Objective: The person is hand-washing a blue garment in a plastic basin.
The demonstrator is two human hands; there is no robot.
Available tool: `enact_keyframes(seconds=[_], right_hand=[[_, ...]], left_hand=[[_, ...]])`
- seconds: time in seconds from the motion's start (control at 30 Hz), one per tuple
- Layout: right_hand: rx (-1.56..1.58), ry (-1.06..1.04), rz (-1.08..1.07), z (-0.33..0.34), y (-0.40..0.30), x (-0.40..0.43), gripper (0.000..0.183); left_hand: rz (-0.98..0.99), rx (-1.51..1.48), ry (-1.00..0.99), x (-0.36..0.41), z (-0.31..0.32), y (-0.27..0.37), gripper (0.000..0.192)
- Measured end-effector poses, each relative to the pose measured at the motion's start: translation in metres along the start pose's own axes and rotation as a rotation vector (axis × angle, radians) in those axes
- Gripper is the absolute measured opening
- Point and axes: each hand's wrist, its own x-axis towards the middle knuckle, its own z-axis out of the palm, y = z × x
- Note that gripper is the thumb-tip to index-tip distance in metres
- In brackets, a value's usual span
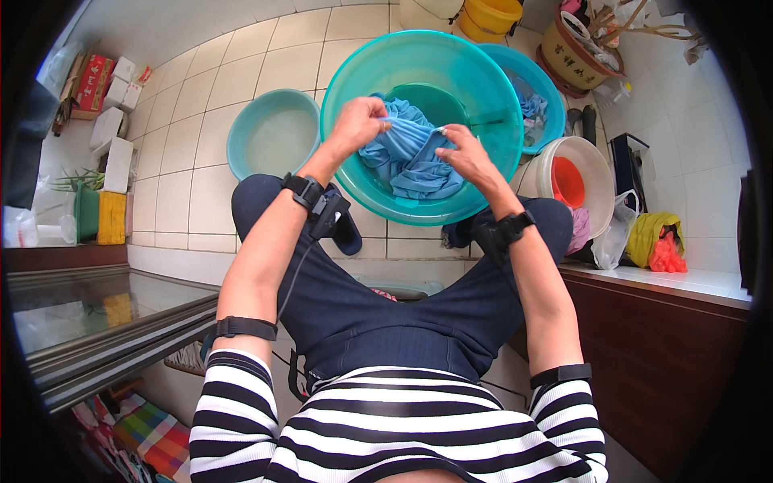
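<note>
Between my knees stands a large translucent teal plastic tub [423, 57]. A blue cloth garment [416, 160] lies bunched inside it. My left hand [360, 124] pinches a fold of the cloth between thumb and fingers, near the tub's left side. To the right, my right hand [466, 151] grips another edge of the same cloth with thumb and forefinger. The stretch between the two hands is raised and gathered into pleats, while the rest rests in a heap below. A dark part at the tub's bottom lies beyond the heap.
A light-blue basin [234, 136] of cloudy water stands at the left. Behind the tub's right side is a blue basin [558, 115] with wet cloth. Close on the right, a white bucket [595, 199] holds a red vessel [567, 181]. A yellow bucket [489, 18] and a planter [574, 54] stand farther off.
</note>
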Motion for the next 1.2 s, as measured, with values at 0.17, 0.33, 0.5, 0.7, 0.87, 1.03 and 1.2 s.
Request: enact_keyframes(seconds=[0.17,0.33,0.5,0.7,0.87,1.03,1.2], right_hand=[[0.306,0.145,0.050,-0.053,-0.062,-0.012,0.045],[0.350,0.265,-0.067,-0.103,-0.100,-0.016,0.057],[0.347,0.356,-0.141,-0.130,-0.127,-0.012,0.061],[0.354,0.359,0.064,-0.113,-0.097,-0.010,0.063],[0.418,0.254,0.137,-0.074,-0.058,-0.012,0.058],[0.425,0.148,0.051,-0.015,-0.039,-0.025,0.058],[0.196,-0.130,-0.037,0.037,-0.050,-0.055,0.058]], left_hand=[[0.103,-0.063,0.102,0.006,-0.041,0.050,0.014],[0.272,-0.241,0.133,0.006,-0.088,0.108,0.008],[0.356,-0.288,0.226,0.012,-0.130,0.117,0.009],[0.171,-0.199,0.495,0.030,-0.112,0.070,0.005],[-0.001,-0.071,0.411,0.028,-0.078,0.032,0.010],[0.304,0.509,0.498,0.008,-0.027,-0.006,0.020],[-0.165,-0.136,-0.252,-0.015,0.020,0.009,0.036]])
